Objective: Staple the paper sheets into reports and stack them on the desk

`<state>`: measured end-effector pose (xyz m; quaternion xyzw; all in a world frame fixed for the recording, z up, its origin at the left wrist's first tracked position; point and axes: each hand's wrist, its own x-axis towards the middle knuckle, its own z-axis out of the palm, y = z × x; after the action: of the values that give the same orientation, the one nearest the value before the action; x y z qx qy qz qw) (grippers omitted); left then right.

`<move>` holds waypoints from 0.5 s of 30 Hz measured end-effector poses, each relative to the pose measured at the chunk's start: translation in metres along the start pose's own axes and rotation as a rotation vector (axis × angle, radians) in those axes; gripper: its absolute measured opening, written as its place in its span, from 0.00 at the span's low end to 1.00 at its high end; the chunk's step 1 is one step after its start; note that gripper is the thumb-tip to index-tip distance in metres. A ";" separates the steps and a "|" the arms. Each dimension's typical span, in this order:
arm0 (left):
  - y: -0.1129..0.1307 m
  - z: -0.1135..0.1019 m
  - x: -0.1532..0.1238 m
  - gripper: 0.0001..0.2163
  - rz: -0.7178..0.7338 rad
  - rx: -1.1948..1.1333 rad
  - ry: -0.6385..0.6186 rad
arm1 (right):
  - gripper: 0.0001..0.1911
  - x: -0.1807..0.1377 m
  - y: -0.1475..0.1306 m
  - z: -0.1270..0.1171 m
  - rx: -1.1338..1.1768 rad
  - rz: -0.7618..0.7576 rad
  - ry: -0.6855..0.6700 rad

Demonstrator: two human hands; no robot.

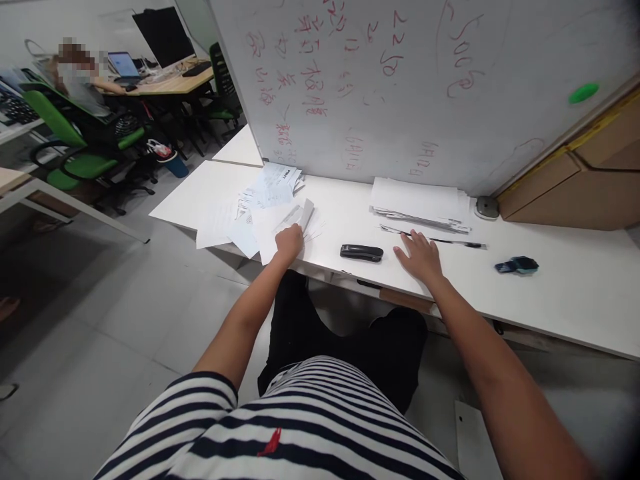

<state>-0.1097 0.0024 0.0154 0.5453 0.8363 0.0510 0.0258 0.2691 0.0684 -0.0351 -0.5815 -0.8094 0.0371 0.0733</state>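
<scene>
White, creased paper [307, 215] was clamped in the curled fingers of the left hand [289, 245], its long axis pointing away from them, slightly rightward. Loose white and pale-blue printed sheets [270, 193] spread left of and beyond those fingers. Well to their right, the right hand [420, 259] lay palm down over the white worktop [345, 219], fingers apart; a slim black rod [455, 243] ran crosswise by its fingertips, contact unclear. Between the hands, nearer the right, a black oblong stapler [361, 253] lay crosswise.
</scene>
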 end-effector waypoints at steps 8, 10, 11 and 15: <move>-0.008 0.010 -0.002 0.14 -0.029 -0.163 0.054 | 0.33 0.001 -0.001 -0.002 0.015 0.017 0.002; -0.005 0.011 -0.004 0.14 -0.046 -0.213 0.086 | 0.32 0.002 -0.001 -0.002 0.013 0.016 0.014; -0.002 0.011 -0.004 0.14 -0.051 -0.236 0.096 | 0.31 0.002 -0.001 -0.002 0.012 0.015 0.020; 0.008 0.000 -0.002 0.13 -0.097 -0.326 0.076 | 0.30 0.000 -0.002 0.000 0.016 0.016 0.040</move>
<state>-0.1012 0.0035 0.0165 0.4906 0.8427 0.2051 0.0845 0.2668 0.0679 -0.0350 -0.5880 -0.8027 0.0325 0.0941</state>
